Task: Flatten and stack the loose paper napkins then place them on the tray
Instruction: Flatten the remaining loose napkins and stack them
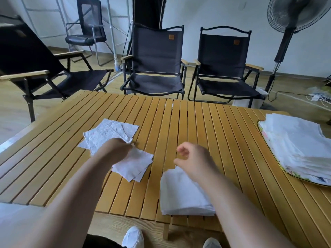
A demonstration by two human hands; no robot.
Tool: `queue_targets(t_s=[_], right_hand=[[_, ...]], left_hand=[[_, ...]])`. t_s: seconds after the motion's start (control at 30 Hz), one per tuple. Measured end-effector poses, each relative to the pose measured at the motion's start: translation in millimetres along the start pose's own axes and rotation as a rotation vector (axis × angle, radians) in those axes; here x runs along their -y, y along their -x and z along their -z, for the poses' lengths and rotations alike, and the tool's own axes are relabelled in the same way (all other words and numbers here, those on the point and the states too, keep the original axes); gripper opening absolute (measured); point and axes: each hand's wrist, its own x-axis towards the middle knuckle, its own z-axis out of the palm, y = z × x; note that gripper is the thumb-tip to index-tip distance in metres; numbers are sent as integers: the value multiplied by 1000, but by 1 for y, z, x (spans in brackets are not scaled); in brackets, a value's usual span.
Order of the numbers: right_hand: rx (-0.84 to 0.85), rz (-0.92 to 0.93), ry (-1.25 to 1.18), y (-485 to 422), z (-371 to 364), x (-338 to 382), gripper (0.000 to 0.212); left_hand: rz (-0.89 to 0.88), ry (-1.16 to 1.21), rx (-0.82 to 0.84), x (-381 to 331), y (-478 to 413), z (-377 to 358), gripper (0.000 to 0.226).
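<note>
Loose white paper napkins [111,133] lie crumpled and overlapping on the slatted wooden table [197,122], left of centre. My left hand [114,149] reaches over them, its fingers down on the napkins [134,165] just in front; whether it pinches one is hidden. A flattened stack of napkins [182,194] sits near the table's front edge. My right hand [193,160] hovers above the stack's far corner, fingers loosely curled, holding nothing. A patterned tray [268,145] at the right edge carries a tall pile of napkins [295,145].
Three black folding chairs [155,61] stand beyond the table's far edge, and an office chair [87,31] further back. A standing fan [286,33] rises at the far right with cables on the floor. My white shoes [133,237] show below the table's front edge.
</note>
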Motion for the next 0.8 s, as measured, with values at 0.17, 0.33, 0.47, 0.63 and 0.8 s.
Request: queue_targets(t_s=[0.17,0.33,0.47,0.63,0.8], right_hand=[[192,155,117,2,-65,49,46],[156,133,249,-7,-90,66,20],[106,194,222,-9,-82,60,11],[-31,227,-6,-13,-52,36,5],[-75,169,-299,-18,-22,4,8]], left_hand=[[49,-99,-126,37,-24,16,14],[44,-216,-135,56,-33,12,12],[-66,-151,-135,43,-16,12,35],[-390,90,123,13,13,10,21],[-464,132,263,-6,30,3,30]])
